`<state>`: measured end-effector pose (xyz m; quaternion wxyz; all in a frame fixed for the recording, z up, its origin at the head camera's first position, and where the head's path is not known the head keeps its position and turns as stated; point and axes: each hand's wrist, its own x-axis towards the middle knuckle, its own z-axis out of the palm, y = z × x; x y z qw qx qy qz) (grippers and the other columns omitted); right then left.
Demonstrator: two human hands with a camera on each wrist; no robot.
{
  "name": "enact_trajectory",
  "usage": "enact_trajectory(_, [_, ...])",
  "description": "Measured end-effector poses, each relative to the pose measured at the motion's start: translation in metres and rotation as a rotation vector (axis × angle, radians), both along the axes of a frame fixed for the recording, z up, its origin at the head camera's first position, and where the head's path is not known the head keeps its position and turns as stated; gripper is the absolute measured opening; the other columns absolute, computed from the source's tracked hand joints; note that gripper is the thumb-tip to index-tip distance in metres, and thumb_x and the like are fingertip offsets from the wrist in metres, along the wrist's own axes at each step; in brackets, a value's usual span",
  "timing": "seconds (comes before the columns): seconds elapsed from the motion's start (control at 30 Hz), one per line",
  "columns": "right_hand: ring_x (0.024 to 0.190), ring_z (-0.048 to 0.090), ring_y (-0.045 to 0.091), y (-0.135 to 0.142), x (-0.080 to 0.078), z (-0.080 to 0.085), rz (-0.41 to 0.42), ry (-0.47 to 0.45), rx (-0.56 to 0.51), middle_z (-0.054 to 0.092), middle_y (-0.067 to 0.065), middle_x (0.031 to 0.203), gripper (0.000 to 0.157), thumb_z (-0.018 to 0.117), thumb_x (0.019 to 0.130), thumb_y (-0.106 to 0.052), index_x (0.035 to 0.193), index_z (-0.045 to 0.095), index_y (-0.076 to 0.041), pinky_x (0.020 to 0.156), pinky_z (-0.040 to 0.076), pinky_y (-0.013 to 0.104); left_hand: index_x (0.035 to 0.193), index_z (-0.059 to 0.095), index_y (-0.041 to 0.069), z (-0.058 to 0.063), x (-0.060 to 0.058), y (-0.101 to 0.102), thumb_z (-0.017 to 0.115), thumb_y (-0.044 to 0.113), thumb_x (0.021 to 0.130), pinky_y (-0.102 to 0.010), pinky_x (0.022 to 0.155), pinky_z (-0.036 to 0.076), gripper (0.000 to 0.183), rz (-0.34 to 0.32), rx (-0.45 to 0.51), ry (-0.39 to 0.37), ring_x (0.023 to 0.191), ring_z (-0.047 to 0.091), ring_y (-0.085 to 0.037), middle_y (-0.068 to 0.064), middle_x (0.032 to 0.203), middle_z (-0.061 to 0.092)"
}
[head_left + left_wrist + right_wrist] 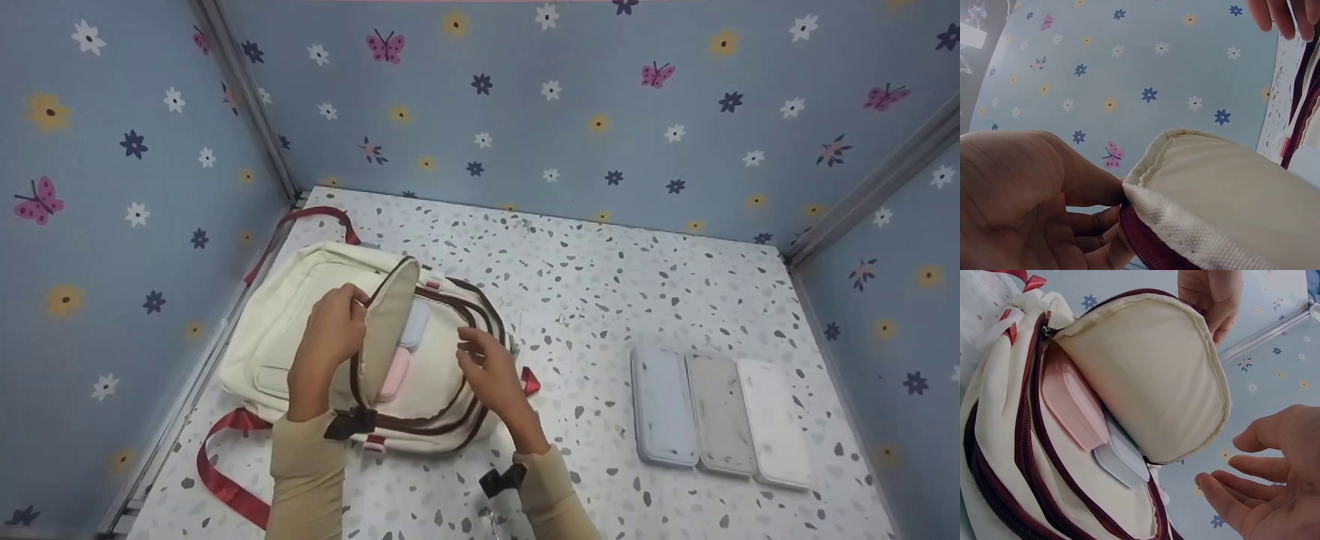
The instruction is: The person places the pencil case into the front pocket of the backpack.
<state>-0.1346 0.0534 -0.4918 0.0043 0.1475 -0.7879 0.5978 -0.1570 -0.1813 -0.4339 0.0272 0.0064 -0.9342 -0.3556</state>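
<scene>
A cream backpack point(292, 300) with dark red zippers lies on the speckled table, its front flap point(1151, 377) lifted. My left hand point(330, 341) pinches the flap's edge between thumb and fingers, as the left wrist view shows up close. Inside the unzipped pocket sit a pink case point(1069, 399) and a pale blue case point(1120, 455), end to end. My right hand point(491, 367) hovers over the pocket's other side, fingers loosely bent and holding nothing; in the right wrist view it is apart from the bag.
Three long flat cases lie side by side at the right: a blue one point(664, 405), a grey one point(720, 412) and a white one point(774, 420). A red strap point(225, 480) trails off the bag toward the front. Flowered panels point(525, 112) wall the table.
</scene>
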Motion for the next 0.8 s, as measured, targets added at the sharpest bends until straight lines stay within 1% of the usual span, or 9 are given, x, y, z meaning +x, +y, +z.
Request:
enact_trajectory(0.07, [0.110,0.060,0.040,0.004,-0.004,-0.011,-0.016,-0.003,0.003,0.059,0.026,0.121,0.034,0.055,0.091,0.003,0.124,0.053,0.011,0.093,0.050,0.042,0.109,0.058,-0.006,0.000,0.000,0.000,0.044,0.004,0.096,-0.047,0.078,0.043,0.021,0.001,0.000,-0.004,0.088,0.054,-0.033,-0.022,0.097,0.057])
enact_trajectory(0.17, [0.109,0.062,0.035,0.011,-0.010,-0.025,-0.041,0.022,0.029,0.060,0.022,0.121,0.034,0.056,0.092,0.000,0.125,0.055,0.007,0.091,0.051,0.037,0.109,0.058,-0.006,0.000,0.001,0.000,0.043,0.004,0.096,-0.047,0.078,0.044,0.022,0.004,0.001,-0.010,0.088,0.054,-0.033,-0.022,0.098,0.057])
enact_trajectory(0.23, [0.109,0.062,0.033,0.017,-0.010,-0.028,-0.047,0.027,0.040,0.060,0.021,0.123,0.035,0.057,0.092,-0.003,0.127,0.055,0.005,0.091,0.051,0.035,0.109,0.058,-0.006,0.000,0.001,-0.001,0.043,0.005,0.097,-0.047,0.078,0.044,0.022,0.007,0.001,-0.016,0.088,0.054,-0.033,-0.022,0.099,0.057])
enact_trajectory(0.33, [0.110,0.062,0.032,0.026,-0.009,-0.029,-0.055,0.039,0.071,0.059,0.021,0.125,0.037,0.056,0.094,-0.007,0.129,0.053,0.003,0.092,0.051,0.034,0.109,0.058,-0.006,0.000,0.000,-0.001,0.043,0.005,0.097,-0.047,0.078,0.044,0.022,0.009,0.000,-0.017,0.089,0.055,-0.034,-0.023,0.099,0.058])
enact_trajectory(0.47, [0.111,0.061,0.028,0.039,-0.005,-0.026,-0.094,0.034,0.110,0.059,0.018,0.125,0.039,0.057,0.094,-0.012,0.131,0.053,-0.001,0.094,0.050,0.035,0.109,0.058,-0.006,0.000,0.000,-0.001,0.043,0.004,0.096,-0.048,0.079,0.044,0.022,0.005,-0.001,-0.005,0.089,0.055,-0.035,-0.023,0.099,0.058])
enact_trajectory(0.6, [0.112,0.061,0.026,0.051,-0.004,-0.025,-0.121,0.020,0.097,0.059,0.017,0.126,0.039,0.057,0.094,-0.012,0.131,0.053,-0.002,0.095,0.049,0.037,0.108,0.058,-0.007,0.000,-0.001,-0.001,0.044,0.003,0.096,-0.048,0.078,0.044,0.021,0.003,-0.002,0.002,0.089,0.055,-0.035,-0.023,0.098,0.058])
enact_trajectory(0.67, [0.112,0.061,0.025,0.055,-0.003,-0.025,-0.138,0.017,0.098,0.060,0.017,0.126,0.038,0.058,0.094,-0.013,0.131,0.053,-0.004,0.094,0.050,0.035,0.108,0.058,-0.007,0.000,0.000,-0.001,0.044,0.003,0.096,-0.048,0.078,0.044,0.021,0.004,-0.004,0.001,0.089,0.056,-0.035,-0.023,0.098,0.059])
enact_trajectory(0.7, [0.112,0.061,0.027,0.057,-0.001,-0.020,-0.147,0.015,0.090,0.059,0.018,0.126,0.038,0.058,0.094,-0.010,0.131,0.053,-0.003,0.094,0.050,0.037,0.109,0.058,-0.007,0.000,0.000,-0.001,0.044,0.003,0.096,-0.048,0.078,0.044,0.021,0.002,-0.002,-0.003,0.089,0.056,-0.035,-0.023,0.099,0.058])
enact_trajectory(0.8, [0.111,0.062,0.027,0.063,0.000,-0.020,-0.176,0.023,0.095,0.060,0.016,0.126,0.038,0.058,0.094,-0.011,0.131,0.054,-0.004,0.094,0.050,0.040,0.110,0.057,-0.006,0.000,0.001,-0.001,0.043,0.004,0.097,-0.048,0.078,0.044,0.022,-0.005,0.002,-0.018,0.089,0.055,-0.035,-0.023,0.101,0.058])
